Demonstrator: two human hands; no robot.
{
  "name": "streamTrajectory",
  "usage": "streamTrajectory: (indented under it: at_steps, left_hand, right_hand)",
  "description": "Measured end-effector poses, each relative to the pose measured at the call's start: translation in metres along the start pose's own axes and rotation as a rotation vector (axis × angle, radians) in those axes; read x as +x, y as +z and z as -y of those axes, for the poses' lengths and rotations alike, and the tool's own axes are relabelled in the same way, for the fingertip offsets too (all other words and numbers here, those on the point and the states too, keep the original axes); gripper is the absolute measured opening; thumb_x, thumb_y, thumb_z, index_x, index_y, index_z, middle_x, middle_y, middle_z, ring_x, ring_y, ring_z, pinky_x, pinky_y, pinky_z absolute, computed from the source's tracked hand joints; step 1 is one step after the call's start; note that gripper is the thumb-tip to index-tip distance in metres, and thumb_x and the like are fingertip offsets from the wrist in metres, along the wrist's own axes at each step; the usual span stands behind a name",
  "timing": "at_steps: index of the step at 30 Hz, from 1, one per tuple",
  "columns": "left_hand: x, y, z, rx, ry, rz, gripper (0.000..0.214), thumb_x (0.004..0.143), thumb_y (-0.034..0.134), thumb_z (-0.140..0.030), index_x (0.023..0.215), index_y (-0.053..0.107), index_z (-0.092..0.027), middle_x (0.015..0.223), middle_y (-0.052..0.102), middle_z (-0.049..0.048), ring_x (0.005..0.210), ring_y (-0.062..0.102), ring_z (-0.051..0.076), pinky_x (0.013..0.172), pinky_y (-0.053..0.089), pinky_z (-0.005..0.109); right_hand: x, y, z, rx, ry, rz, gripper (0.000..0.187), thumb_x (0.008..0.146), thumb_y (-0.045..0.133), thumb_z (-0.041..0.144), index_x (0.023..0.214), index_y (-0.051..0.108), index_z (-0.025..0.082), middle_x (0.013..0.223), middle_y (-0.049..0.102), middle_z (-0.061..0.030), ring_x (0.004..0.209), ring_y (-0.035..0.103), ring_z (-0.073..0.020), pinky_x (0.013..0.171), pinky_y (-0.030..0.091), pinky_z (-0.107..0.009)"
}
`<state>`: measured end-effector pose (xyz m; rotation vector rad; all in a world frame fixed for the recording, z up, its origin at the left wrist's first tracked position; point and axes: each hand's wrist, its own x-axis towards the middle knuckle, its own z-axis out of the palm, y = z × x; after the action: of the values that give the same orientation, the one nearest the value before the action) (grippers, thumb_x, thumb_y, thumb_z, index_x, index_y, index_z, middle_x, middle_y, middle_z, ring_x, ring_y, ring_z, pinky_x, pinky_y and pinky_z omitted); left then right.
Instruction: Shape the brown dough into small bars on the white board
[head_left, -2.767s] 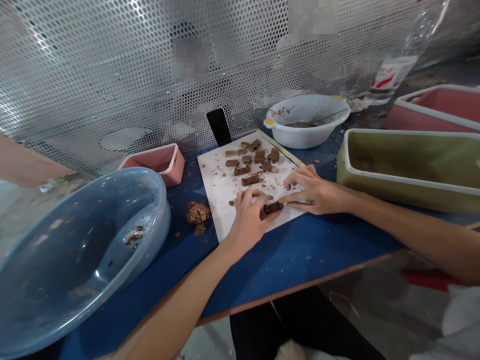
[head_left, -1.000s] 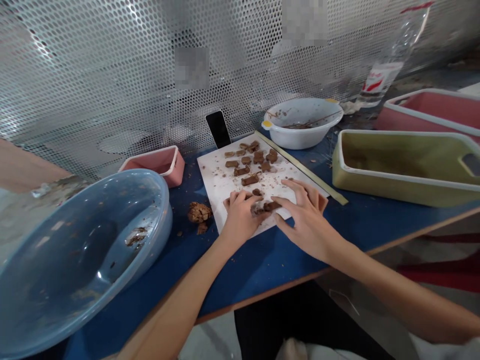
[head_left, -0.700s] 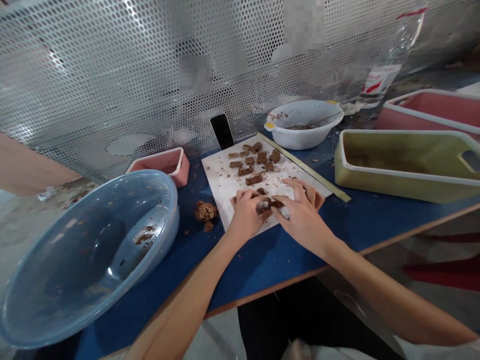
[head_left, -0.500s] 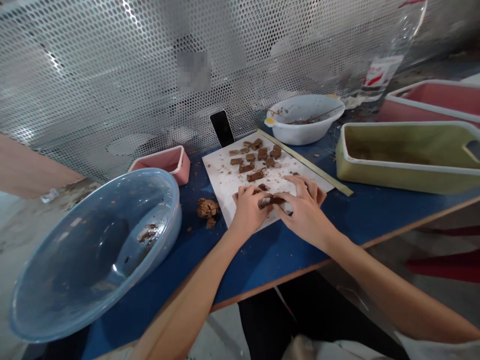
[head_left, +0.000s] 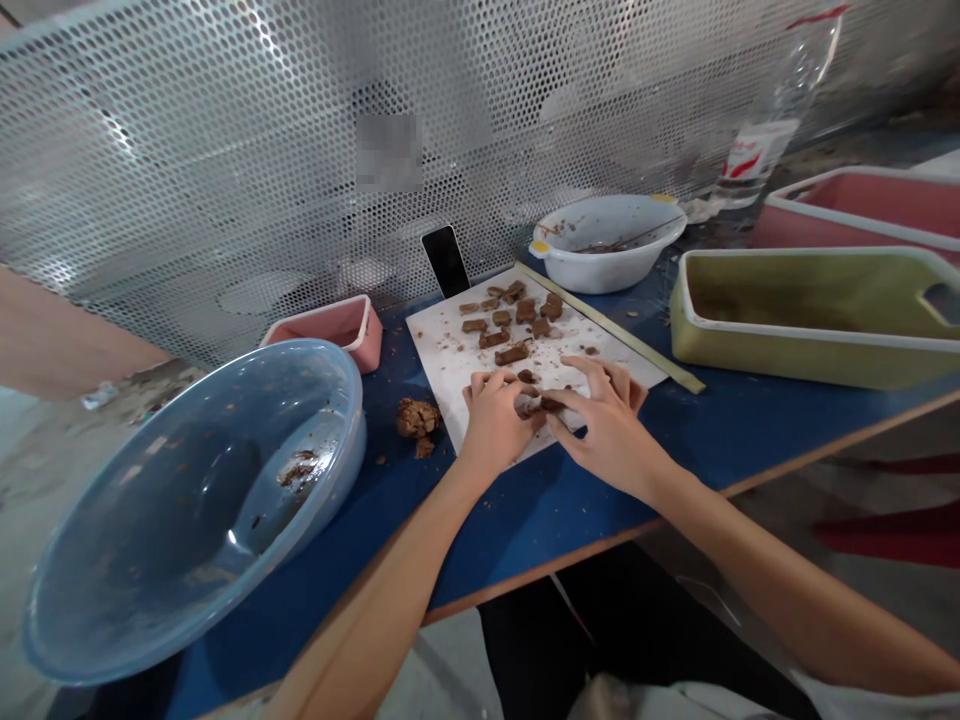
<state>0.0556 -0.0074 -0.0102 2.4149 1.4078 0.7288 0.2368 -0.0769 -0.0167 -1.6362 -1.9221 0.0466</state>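
Note:
My left hand (head_left: 493, 420) and my right hand (head_left: 607, 420) meet over the near edge of a white board (head_left: 450, 365) on the blue table. Both pinch a small brown clay piece (head_left: 541, 403) between their fingertips. Several shaped brown clay pieces (head_left: 510, 320) lie in rows at the far half of the board. A rough lump of clay (head_left: 416, 418) sits on the table just left of the board.
A large blue basin (head_left: 187, 500) stands at the near left, a pink tub (head_left: 326, 328) behind it. A white bowl (head_left: 607, 245), a ruler (head_left: 615, 328), a green tray (head_left: 810, 315), a pink tray (head_left: 862, 205), a bottle (head_left: 765, 130) and a phone (head_left: 445, 262) leaning on the perforated screen lie beyond.
My right hand swung from the right side of the board round to the near edge, and both hands now pinch the clay piece closer together. The view shifted slightly.

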Motion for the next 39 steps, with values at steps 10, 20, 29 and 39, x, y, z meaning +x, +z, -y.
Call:
streamTrajectory:
  at_steps: [10, 20, 29, 39]
  left_hand:
    - [-0.002, -0.004, 0.001, 0.105, 0.108, -0.021, 0.013, 0.088, 0.089, -0.035, 0.096, 0.086, -0.026, 0.125, 0.072, 0.0087, 0.125, 0.051, 0.037, 0.105, 0.045, 0.056]
    - [0.002, -0.004, 0.012, 0.052, 0.161, -0.008, 0.023, 0.092, 0.088, -0.041, 0.11, 0.086, -0.027, 0.129, 0.068, 0.0112, 0.128, 0.049, 0.037, 0.109, 0.047, 0.057]
    - [0.011, -0.009, 0.028, 0.088, 0.254, -0.023, 0.046, 0.1, 0.077, -0.055, 0.136, 0.075, -0.026, 0.138, 0.063, 0.0133, 0.134, 0.048, 0.034, 0.119, 0.044, 0.05]
    - [0.013, -0.004, 0.026, 0.06, 0.246, -0.016, 0.052, 0.096, 0.078, -0.062, 0.137, 0.076, -0.028, 0.138, 0.063, 0.0128, 0.134, 0.047, 0.034, 0.121, 0.042, 0.051]
  right_hand:
    - [-0.001, -0.002, -0.001, -0.021, 0.005, 0.049, 0.033, 0.11, 0.057, 0.042, 0.128, 0.082, 0.03, 0.17, 0.039, -0.0125, 0.156, 0.032, -0.0439, 0.124, 0.039, -0.07]
    - [-0.001, -0.005, 0.003, -0.024, 0.007, 0.001, 0.028, 0.107, 0.061, 0.038, 0.123, 0.081, 0.026, 0.167, 0.043, -0.0153, 0.154, 0.036, -0.0444, 0.122, 0.038, -0.072]
    - [-0.006, -0.004, 0.0, -0.009, 0.024, -0.035, 0.03, 0.104, 0.056, 0.027, 0.115, 0.084, 0.024, 0.167, 0.048, -0.0127, 0.151, 0.039, -0.0441, 0.118, 0.038, -0.072]
    - [-0.007, -0.004, 0.001, -0.009, 0.028, 0.018, 0.031, 0.104, 0.055, 0.028, 0.117, 0.083, 0.025, 0.165, 0.048, -0.0143, 0.149, 0.038, -0.0443, 0.114, 0.04, -0.069]
